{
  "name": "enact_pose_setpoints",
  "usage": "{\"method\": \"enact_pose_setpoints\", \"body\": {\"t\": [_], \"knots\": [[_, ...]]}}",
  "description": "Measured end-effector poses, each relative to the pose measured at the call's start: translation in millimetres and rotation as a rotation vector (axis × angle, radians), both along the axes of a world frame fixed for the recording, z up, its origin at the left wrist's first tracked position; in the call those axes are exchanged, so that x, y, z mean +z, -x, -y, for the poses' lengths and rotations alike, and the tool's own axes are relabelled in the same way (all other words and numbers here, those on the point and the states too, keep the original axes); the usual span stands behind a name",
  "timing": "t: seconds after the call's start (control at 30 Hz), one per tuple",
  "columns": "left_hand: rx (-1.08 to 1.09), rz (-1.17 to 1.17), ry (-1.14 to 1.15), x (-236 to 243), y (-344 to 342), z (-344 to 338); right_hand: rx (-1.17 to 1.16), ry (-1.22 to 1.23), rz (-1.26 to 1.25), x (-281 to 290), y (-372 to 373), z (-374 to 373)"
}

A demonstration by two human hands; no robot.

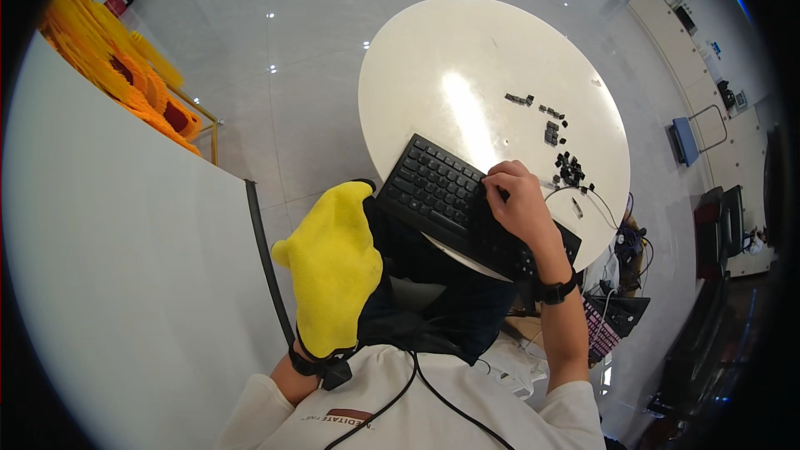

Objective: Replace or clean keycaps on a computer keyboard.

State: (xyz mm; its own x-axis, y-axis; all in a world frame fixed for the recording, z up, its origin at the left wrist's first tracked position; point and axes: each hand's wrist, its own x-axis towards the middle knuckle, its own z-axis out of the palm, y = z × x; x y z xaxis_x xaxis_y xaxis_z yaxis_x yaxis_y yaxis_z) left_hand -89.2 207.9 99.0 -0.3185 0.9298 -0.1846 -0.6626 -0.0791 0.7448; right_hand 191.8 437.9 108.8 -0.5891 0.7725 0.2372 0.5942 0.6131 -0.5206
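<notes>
A black keyboard (437,184) lies slanted over the near edge of the round white table, its lower side close to my lap. Rows of keys fill its left part; its right part is dark and partly hidden by my right arm. My right hand (515,196) is at the upper edge of the keyboard, fingers curled together in a pinch; what they hold, if anything, is hidden. A yellow mitt-like cloth with black trim (333,262) covers my left hand, which is beside the keyboard's left end. The fingers inside do not show.
Loose black keycaps (570,169) lie in a pile and short rows on the table (417,58). A small tool (577,208) and a cable are near them. A white panel (125,267) stands at left; a pink-keyed keyboard (600,329) is below right.
</notes>
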Motion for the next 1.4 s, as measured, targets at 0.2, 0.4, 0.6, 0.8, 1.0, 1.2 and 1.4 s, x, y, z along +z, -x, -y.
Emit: {"method": "enact_pose_setpoints", "body": {"t": [0.2, 0.4, 0.6, 0.8, 1.0, 1.2, 1.4], "knots": [[-0.001, 0.000, 0.004, 0.4, -0.6, 0.8, 0.077, -0.059, -0.010, -5.4, 1.6, -3.6], [0.000, -0.001, 0.010, 0.3, -2.3, -0.3, 0.047, -0.094, -0.043, -16.5, -3.6, 1.1], [-0.005, -0.006, -0.005, 4.6, -3.8, -0.1, 0.001, -0.154, -0.020, -13.3, -6.5, 7.6], [-0.002, -0.001, -0.008, 5.2, -1.5, 2.9, -0.111, 0.006, -0.217, -1.8, -20.0, 2.9], [0.007, 0.002, -0.006, 5.3, 4.3, 2.8, -0.309, 0.028, -0.047, 21.5, -50.1, -36.0], [0.012, 0.003, 0.007, 7.3, 8.7, 1.4, -0.389, -0.052, 0.175, 3.1, -62.2, -100.1], [0.017, 0.007, 0.015, 6.5, 12.8, -0.1, -0.321, -0.150, 0.209, -3.2, -46.2, -153.4]]}}
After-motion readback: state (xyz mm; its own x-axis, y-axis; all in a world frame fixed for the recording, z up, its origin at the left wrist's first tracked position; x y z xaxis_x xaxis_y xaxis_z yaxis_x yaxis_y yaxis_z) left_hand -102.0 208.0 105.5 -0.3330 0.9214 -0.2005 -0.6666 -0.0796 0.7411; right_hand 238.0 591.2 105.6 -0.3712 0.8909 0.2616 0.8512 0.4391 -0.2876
